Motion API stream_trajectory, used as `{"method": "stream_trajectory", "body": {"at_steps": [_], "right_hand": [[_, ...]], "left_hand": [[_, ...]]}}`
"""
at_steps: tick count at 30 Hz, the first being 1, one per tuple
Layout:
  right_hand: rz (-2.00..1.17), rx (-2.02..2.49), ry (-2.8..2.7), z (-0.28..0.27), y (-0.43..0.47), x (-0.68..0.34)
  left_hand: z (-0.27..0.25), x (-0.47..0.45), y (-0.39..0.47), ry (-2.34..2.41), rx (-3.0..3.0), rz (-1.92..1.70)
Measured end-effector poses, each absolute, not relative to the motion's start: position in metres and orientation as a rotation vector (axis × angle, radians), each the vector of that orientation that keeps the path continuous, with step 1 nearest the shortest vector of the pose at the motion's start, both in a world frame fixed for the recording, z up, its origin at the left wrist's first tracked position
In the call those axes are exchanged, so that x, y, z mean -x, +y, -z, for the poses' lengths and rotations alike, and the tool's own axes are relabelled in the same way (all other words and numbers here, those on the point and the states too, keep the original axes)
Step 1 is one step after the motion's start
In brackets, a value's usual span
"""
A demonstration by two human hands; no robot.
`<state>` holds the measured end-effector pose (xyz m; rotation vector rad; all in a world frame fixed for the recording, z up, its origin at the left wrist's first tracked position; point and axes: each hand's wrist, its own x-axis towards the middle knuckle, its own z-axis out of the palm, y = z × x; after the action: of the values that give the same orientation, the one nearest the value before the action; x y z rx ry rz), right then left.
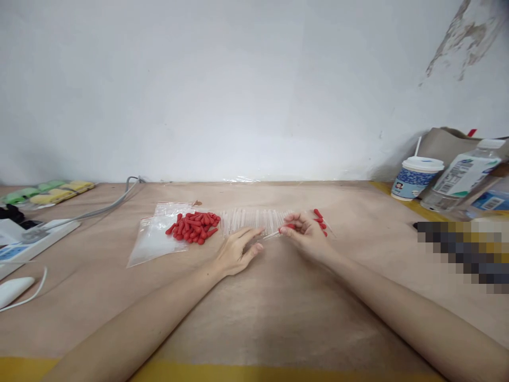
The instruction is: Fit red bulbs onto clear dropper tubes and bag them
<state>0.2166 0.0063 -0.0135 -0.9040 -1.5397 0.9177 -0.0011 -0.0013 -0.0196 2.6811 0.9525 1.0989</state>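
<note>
We take the pinched red bulb (288, 227) as the centre of the dial. Our right hand (306, 233) presses it between thumb and fingers, which partly cover it; a clear tube (271, 235) extends from it towards 8 o'clock, the joint hidden. At 8 o'clock lies our left hand (238, 253), thumb and fingers spread, near the tube's tip; whether it touches, we cannot tell. Towards 10 o'clock we see a row of clear tubes (248, 217), too transparent to count and partly masked by both hands. At 9 o'clock a pile of red bulbs (193, 227) rests partly on plastic bags (145, 248). At 3 o'clock more red bulbs (317, 213) show beyond our right hand, which partly hides them. Farther out, between 2 and 3 o'clock, stand a paper cup (417, 183) and a bottle (457, 175); at 9 o'clock, a power strip (63, 229) is cut off by the frame.
</note>
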Motion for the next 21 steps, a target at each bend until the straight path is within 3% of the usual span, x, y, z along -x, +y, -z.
{"method": "stream_trajectory", "body": {"at_steps": [7,12,21], "right_hand": [[-0.556,1.210,-1.382,-0.031,0.055,-0.292],[-0.195,1.780,-1.378,-0.002,0.091,-0.343],[-0.112,2.021,-1.423,0.031,0.100,-0.333]], "left_hand": [[0.017,0.001,-0.002,1.061,-2.614,-1.085],[0.019,-0.002,-0.003,1.062,-2.663,-1.002],[0.017,-0.002,-0.004,1.048,-2.698,-0.972]]}}
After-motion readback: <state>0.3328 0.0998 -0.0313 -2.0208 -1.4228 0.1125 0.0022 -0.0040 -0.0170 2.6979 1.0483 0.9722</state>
